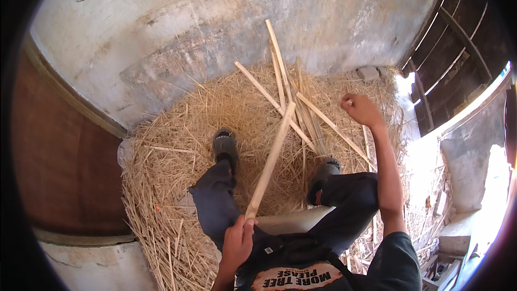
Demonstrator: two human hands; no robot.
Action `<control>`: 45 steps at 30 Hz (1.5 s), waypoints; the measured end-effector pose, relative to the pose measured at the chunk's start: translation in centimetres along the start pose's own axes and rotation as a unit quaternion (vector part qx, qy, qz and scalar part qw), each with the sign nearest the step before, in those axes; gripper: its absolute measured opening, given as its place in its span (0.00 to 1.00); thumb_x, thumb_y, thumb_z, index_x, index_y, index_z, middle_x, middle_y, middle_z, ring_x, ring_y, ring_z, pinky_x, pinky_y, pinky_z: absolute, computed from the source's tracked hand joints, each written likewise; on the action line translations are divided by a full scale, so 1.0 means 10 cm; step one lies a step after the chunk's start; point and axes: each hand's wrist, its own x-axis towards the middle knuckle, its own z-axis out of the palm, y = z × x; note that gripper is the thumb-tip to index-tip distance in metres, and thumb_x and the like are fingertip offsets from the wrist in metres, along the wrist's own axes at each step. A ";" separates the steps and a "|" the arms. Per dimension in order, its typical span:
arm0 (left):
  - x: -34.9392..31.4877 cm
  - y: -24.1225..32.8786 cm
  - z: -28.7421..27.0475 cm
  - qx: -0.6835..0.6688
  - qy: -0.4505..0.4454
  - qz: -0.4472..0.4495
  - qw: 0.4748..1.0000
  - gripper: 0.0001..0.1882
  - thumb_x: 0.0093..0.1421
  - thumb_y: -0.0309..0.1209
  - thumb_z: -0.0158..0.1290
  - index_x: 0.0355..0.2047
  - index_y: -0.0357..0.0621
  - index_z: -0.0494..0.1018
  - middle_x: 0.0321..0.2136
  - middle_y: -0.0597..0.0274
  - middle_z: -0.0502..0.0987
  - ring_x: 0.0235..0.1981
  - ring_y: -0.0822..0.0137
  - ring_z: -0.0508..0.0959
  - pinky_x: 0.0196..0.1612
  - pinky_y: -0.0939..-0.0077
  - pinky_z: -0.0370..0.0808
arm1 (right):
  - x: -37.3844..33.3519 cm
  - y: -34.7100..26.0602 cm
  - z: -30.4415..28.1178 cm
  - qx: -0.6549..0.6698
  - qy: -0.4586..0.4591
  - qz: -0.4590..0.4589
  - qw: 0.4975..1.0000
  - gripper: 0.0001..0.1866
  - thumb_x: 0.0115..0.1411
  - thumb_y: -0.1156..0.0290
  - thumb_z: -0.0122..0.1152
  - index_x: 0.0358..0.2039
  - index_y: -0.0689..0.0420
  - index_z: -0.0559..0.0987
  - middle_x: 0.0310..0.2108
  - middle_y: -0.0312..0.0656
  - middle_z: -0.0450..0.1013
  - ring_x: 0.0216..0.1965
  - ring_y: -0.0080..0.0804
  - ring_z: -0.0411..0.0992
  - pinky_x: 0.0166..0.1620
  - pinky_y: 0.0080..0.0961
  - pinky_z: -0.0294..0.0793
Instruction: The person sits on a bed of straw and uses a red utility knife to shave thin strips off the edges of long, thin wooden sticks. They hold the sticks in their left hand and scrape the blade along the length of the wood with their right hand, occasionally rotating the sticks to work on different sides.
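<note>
My left hand [238, 241], low in the view in front of my lap, is closed round the near end of a long pale bamboo strip [273, 160]. The strip slants up and away between my legs, its far end over a loose pile of similar bamboo strips [279, 70]. These lie crossed on the straw, some reaching toward the wall. My right hand [363, 110] is raised to the right of the pile, apart from the held strip. Its fingers are curled together; a small pale spot shows at them, too small to name.
Straw and shavings [172, 183] cover the floor round my shoes. A worn plaster wall [215, 27] stands ahead, a brown door-like panel [64, 156] at left. Dark slatted boards [458, 43] and a bright opening are at right. A pale low seat [293, 222] shows beneath me.
</note>
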 end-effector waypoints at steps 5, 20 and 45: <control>0.23 0.13 -0.01 -0.031 0.019 0.020 0.999 0.16 0.83 0.35 0.45 0.50 0.36 0.80 0.21 0.71 0.66 0.21 0.78 0.64 0.26 0.73 0.63 | -0.01 0.14 0.21 -0.006 -0.038 -0.021 0.999 0.24 0.74 0.47 0.60 0.56 0.53 0.84 0.40 0.56 0.86 0.45 0.58 0.84 0.51 0.52 0.81; 0.53 0.62 0.07 -0.088 -0.022 0.055 0.994 0.25 0.85 0.42 0.37 0.50 0.37 0.79 0.26 0.57 0.73 0.27 0.61 0.73 0.38 0.63 0.72 | -0.87 -1.12 -0.04 0.224 0.169 -0.223 0.934 0.13 0.73 0.62 0.67 0.49 0.57 0.85 0.30 0.46 0.82 0.27 0.39 0.83 0.31 0.36 0.80; 0.57 0.96 0.11 -0.126 -0.010 0.077 0.989 0.24 0.86 0.39 0.34 0.41 0.35 0.75 0.24 0.61 0.68 0.27 0.67 0.69 0.35 0.67 0.69 | -1.39 -1.50 0.30 0.112 0.190 -0.435 0.873 0.17 0.65 0.57 0.76 0.48 0.52 0.86 0.28 0.35 0.74 0.20 0.33 0.78 0.24 0.30 0.77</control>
